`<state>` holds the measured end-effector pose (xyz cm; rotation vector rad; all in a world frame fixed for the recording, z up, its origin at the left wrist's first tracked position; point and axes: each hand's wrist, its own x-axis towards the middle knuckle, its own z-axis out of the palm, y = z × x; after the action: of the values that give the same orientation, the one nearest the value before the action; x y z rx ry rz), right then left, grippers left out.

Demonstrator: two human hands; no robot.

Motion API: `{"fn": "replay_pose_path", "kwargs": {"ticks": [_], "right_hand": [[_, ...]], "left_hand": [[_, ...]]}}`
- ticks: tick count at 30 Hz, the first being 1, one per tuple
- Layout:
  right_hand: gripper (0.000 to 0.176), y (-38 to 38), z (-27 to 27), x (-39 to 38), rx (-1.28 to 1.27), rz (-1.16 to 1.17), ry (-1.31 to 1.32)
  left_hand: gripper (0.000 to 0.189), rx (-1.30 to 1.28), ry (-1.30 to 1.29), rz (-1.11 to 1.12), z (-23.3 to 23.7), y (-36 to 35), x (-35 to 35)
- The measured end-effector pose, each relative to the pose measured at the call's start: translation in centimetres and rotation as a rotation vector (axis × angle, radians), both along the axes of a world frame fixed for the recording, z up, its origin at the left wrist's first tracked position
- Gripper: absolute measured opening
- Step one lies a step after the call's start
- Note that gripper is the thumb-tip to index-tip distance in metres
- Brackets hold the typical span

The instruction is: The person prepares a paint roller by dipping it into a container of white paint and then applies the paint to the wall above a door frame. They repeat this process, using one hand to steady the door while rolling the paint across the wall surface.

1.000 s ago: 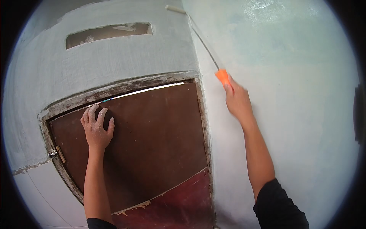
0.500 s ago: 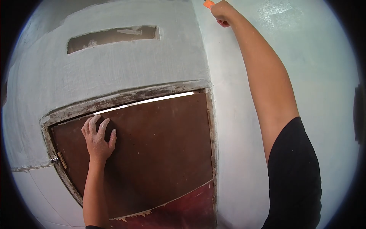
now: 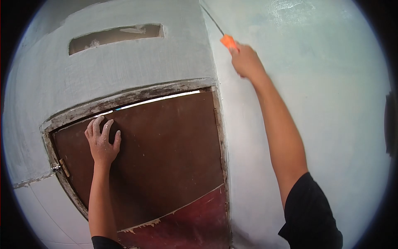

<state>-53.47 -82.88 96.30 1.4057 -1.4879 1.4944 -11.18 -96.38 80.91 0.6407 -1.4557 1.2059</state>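
Head camera is showing a person's right hand [image 3: 247, 61] gripping a bright orange tool handle [image 3: 228, 42]; its fingers are closing around the handle, partly hidden by the hand. A thin grey metal rod [image 3: 213, 19] is extending from the handle up and left, running out past the picture's top edge. The handle is sitting in front of the smooth, pale green-white right wall [image 3: 298, 120], near the corner with the grey painted wall [image 3: 128, 68].

The left hand [image 3: 102, 144] is resting against the flat dark brown door panel [image 3: 170, 149], its bent, white-speckled fingers standing apart near the panel's upper edge, the thumb spreading to the side. A bright narrow gap [image 3: 166, 97] is showing between the panel and the worn, flaking wooden door frame [image 3: 128, 97]. A torn-edged dark red lower section [image 3: 195, 222] is lying below the brown part. A small light-brown wooden block [image 3: 65, 167] is sitting beside a shiny metal fitting [image 3: 55, 168] at the frame's left side. Above the door, 1 long recessed rectangular opening [image 3: 116, 39] is cutting into the grey wall. Short black sleeves are covering both arms' upper parts.
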Motion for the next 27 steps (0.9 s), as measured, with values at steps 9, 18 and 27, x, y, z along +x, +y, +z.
{"fn": "replay_pose_path", "kwargs": {"ticks": [9,18,27], "right_hand": [[0.045,3.6,-25.5,2.6,-0.048,0.058,-0.073],[0.046,5.4,-35.7,2.5,-0.016,-0.024,-0.091],[0.041,0.9,-12.7,1.6,-0.144,-0.096,0.073]], "left_hand": [[0.037,-0.012,-0.001,-0.04,-0.1,0.0,0.2],[0.037,-0.017,-0.001,-0.081,0.1,-0.1,0.6],[0.037,-0.004,-0.003,-0.123,-0.1,-0.5,1.1]]}}
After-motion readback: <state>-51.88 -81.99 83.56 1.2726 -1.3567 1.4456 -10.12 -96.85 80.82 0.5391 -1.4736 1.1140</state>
